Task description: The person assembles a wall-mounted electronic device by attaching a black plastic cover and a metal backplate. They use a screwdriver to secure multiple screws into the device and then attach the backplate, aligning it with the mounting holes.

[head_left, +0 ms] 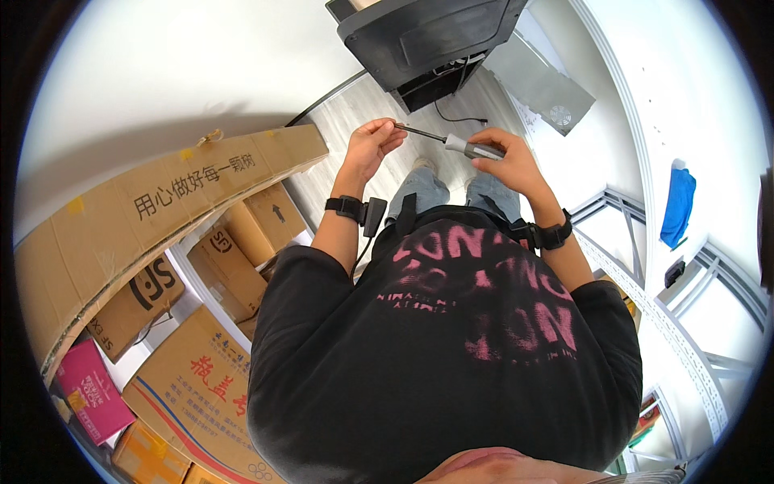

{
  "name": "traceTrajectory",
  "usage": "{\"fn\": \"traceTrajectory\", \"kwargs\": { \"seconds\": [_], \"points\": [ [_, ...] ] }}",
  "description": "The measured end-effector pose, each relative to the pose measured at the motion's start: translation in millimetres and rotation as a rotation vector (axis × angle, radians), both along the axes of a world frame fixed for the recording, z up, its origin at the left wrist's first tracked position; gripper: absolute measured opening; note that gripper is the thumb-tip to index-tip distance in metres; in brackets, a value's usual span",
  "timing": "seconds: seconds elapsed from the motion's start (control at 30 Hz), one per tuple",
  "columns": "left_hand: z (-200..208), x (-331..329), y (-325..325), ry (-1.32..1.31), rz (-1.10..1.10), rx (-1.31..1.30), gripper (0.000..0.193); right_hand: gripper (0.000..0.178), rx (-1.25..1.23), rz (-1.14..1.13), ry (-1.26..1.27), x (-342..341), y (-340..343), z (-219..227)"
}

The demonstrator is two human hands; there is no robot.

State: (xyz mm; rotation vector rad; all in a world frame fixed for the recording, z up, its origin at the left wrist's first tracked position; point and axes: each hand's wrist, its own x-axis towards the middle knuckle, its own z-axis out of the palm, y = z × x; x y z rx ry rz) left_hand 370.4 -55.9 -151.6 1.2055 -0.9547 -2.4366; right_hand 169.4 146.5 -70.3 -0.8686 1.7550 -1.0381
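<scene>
Over pale flooring [343, 121], the right grip [506, 164] clasps a screwdriver [458, 145] by its handle (left grip [372, 147] pinching the tip).

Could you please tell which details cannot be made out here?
In the head view:
Tip of the grey-handled, dark-shafted screwdriver: too small beside the left hand.
Far part of the black, boxy appliance: cut off by the upper edge.
Contents of the magenta cardboard box: hidden by its walls.

The screwdriver [447, 140] pairs a metal shaft [421, 131] with a smooth plastic handle [459, 145]. The black appliance [439, 40] looks smooth and faintly glossy; the floor [343, 113] shows wood grain. The long box [113, 230] is matt cardboard, the T-shirt [411, 347] matt cloth.
</scene>
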Motion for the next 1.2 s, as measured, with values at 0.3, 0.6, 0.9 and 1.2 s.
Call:
{"fn": "traceTrajectory", "kwargs": {
  "seconds": [0.3, 0.6, 0.9, 1.2],
  "points": [
    [-43.9, -14.2, -5.1, -0.003, 0.082, 0.212, 0.015, 0.038, 0.064, -0.066, 0.049, 6.5, -7.9, -37.7],
    [-102.6, -47.2, -24.1, -0.087, 0.294, 0.301, 0.015, 0.039, 0.1, -0.276, -0.305, 40.5, -23.1, -126.0],
    [-109.0, -61.1, -39.4, -0.157, 0.291, 0.235, 0.012, 0.038, 0.138, -0.393, -0.489, 55.7, -44.5, -139.7],
    [-111.0, -58.1, -47.6, -0.206, 0.26, 0.173, 0.009, 0.036, 0.134, -0.397, -0.481, 57.2, -49.3, -144.6]
  ]
}}
